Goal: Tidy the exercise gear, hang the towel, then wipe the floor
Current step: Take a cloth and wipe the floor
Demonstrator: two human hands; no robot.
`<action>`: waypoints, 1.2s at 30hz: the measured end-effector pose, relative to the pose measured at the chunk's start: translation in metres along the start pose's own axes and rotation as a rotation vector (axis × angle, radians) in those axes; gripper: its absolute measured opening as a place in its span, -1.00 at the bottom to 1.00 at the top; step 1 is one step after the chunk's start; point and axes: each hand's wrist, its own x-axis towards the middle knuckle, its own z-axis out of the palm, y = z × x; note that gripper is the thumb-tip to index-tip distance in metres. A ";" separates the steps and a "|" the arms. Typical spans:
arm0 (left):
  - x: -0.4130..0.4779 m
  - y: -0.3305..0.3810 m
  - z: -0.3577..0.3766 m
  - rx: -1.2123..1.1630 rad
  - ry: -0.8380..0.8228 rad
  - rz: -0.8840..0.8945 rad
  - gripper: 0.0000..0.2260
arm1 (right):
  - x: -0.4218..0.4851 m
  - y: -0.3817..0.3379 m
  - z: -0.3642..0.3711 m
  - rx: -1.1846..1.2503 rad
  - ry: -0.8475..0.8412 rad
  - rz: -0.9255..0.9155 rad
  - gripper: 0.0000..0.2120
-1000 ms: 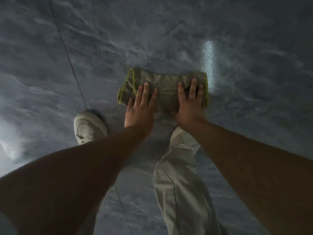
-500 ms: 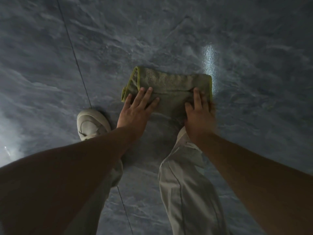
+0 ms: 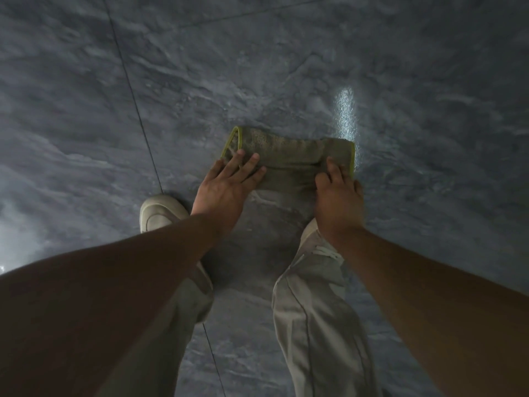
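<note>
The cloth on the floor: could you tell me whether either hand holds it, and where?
Neither plainly grips. The left hand presses the cloth flat at its left end; the right hand rests on its right end, grip unclear.

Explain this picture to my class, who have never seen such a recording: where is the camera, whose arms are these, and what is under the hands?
There is no machine here. One wide-angle camera sits on a person's head and looks down, so the two bare arms are the wearer's own. The person bends over a grey marbled tile floor. On it lies a folded green cloth with yellow-green edging. The left hand presses on its left end with straight fingers, and the right hand presses on its right end. Neither hand lifts the cloth. Below are a pale shoe and light trouser legs.
</note>
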 end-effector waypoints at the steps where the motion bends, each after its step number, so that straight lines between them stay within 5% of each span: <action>1: -0.003 0.000 -0.008 -0.013 0.025 0.001 -0.36 | -0.003 -0.001 -0.009 0.008 0.003 -0.001 -0.70; 15: -0.140 -0.006 -0.253 -0.118 0.091 -0.122 -0.44 | -0.120 -0.085 -0.259 0.053 0.035 -0.169 -0.62; 27: -0.344 -0.014 -0.531 -0.225 0.378 -0.299 -0.34 | -0.294 -0.212 -0.517 -0.028 0.257 -0.423 -0.73; 36: -0.439 0.006 -0.630 -0.217 0.591 -0.498 -0.39 | -0.376 -0.263 -0.620 0.020 0.413 -0.592 -0.67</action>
